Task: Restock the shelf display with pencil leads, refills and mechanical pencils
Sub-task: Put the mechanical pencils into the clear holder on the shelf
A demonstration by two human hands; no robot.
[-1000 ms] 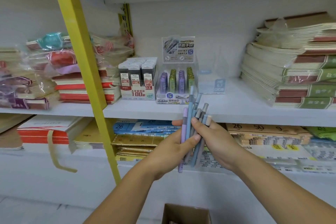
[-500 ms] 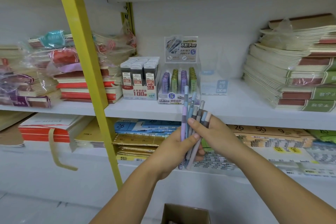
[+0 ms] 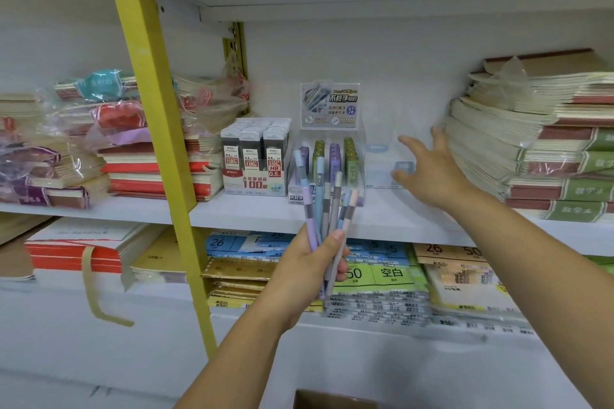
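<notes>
Just left of the right hand's point(image 3: 432, 173) straight, spread fingers, which grip nothing, a clear plastic display case point(image 3: 329, 106) holds upright rows of purple and green lead tubes point(image 3: 335, 159). Further left, a white carton point(image 3: 254, 183) is packed with dark-capped lead cases point(image 3: 255, 133). At the fingertips stands a clear plastic box point(image 3: 387, 166), its contents unclear; I cannot tell whether the fingers touch it. The left hand point(image 3: 309, 272) is curled round a fan of pastel mechanical pencils point(image 3: 319, 202) — lilac, blue, grey, peach — caps up, in front of the white shelf board point(image 3: 398, 219).
</notes>
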